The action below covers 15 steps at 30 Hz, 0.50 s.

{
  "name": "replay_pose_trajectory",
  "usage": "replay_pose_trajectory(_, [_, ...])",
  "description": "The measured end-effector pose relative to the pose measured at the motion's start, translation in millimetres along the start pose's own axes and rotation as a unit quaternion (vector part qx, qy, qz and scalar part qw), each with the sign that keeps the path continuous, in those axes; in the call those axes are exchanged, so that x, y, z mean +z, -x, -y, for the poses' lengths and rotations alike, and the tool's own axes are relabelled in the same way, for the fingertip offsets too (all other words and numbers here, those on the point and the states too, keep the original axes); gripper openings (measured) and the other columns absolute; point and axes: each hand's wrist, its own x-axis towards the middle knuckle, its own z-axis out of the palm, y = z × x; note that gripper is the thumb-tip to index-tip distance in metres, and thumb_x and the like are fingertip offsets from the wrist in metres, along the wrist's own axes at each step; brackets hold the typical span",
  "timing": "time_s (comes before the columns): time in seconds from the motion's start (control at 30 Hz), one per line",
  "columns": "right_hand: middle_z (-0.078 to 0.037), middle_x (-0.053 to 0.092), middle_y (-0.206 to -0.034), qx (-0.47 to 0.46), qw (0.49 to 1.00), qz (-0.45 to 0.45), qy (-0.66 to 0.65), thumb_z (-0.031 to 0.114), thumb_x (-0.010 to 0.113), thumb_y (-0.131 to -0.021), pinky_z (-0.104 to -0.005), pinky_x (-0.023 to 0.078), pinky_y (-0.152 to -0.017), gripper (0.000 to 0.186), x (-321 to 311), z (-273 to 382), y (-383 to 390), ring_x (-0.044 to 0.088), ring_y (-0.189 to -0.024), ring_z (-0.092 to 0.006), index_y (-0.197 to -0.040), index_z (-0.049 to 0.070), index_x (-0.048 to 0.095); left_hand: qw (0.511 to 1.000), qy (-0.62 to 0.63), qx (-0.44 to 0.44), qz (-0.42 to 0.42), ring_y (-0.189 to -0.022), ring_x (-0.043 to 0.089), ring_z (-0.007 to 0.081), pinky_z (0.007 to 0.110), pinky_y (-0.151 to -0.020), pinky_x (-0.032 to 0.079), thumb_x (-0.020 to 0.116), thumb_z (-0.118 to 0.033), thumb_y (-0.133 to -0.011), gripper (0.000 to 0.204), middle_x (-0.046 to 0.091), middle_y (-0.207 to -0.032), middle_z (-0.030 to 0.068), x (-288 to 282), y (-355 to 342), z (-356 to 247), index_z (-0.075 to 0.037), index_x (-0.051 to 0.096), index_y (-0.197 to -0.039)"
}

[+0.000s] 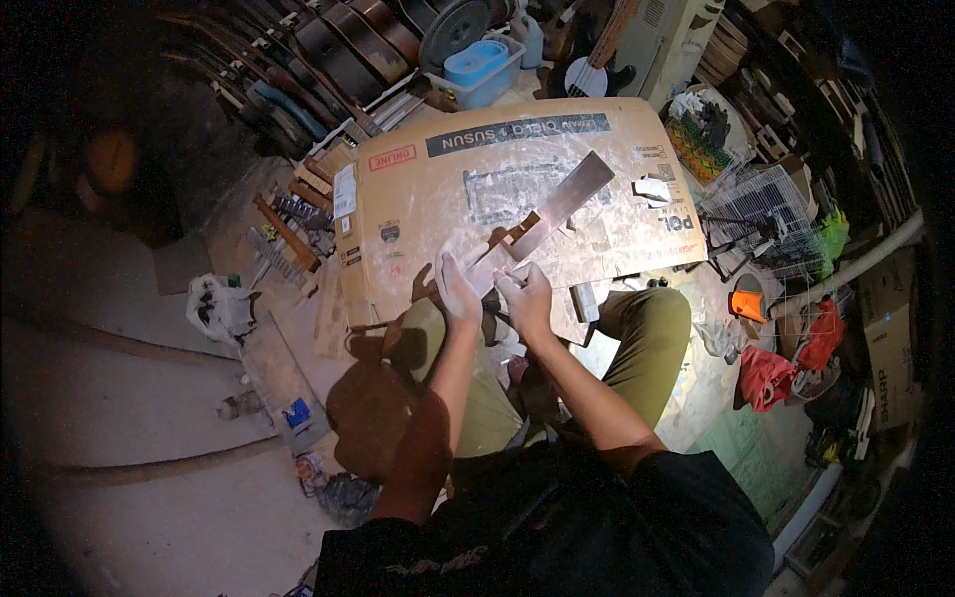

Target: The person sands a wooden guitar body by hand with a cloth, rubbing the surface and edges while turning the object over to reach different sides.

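Note:
My left hand holds the near end of a long flat piece, with the fingers stretched along its side. My right hand grips the same end with bent fingers, close beside the left. The piece slants away to the upper right over a flattened cardboard sheet. Its far end is a grey-brown rectangle, and a darker brown wooden part crosses its middle. Whether it is one part or several joined together, I cannot tell. Shadows of my hands and the piece fall on the dusty cardboard.
Guitar bodies stand in a row at the back left, near a tub with a blue container. Wooden pieces and tools lie left of the cardboard. A wire cage, an orange object and red bags lie right.

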Motion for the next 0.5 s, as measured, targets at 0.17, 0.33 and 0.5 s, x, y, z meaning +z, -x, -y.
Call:
replay_pose_trajectory(0.17, [-0.001, 0.057, -0.073, -0.007, 0.998, 0.013, 0.055, 0.016, 0.077, -0.085, -0.0293, 0.044, -0.061, 0.027, -9, 10, -4, 0.049, -0.067, -0.0085, -0.080, 0.003, 0.053, 0.999, 0.002, -0.021, 0.031, -0.107, 0.066, 0.0305, 0.038, -0.090, 0.055, 0.029, -0.051, -0.106, 0.063, 0.067, -0.116, 0.0269, -15, -4, 6, -0.004, 0.042, -0.145])
replay_pose_trajectory(0.33, [-0.001, 0.056, -0.069, -0.029, 0.999, 0.032, 0.033, 0.015, 0.077, -0.085, -0.0282, 0.043, -0.060, 0.027, -7, 13, 3, 0.049, -0.066, -0.0084, -0.077, 0.004, 0.054, 0.999, -0.008, -0.009, 0.041, -0.109, 0.065, 0.0309, 0.039, -0.092, 0.054, 0.029, -0.051, -0.106, 0.063, 0.066, -0.119, 0.0271, -10, -3, -2, -0.004, 0.040, -0.146])
replay_pose_trajectory(0.5, [-0.002, 0.059, -0.071, -0.016, 0.999, 0.040, -0.020, 0.015, 0.076, -0.086, -0.0267, 0.043, -0.062, 0.026, 4, 15, 9, 0.051, -0.068, -0.0080, -0.077, 0.005, 0.054, 0.999, 0.002, -0.028, 0.046, -0.110, 0.065, 0.0308, 0.038, -0.097, 0.051, 0.031, -0.056, -0.104, 0.066, 0.065, -0.120, 0.0270, -15, -5, -1, -0.010, 0.036, -0.150])
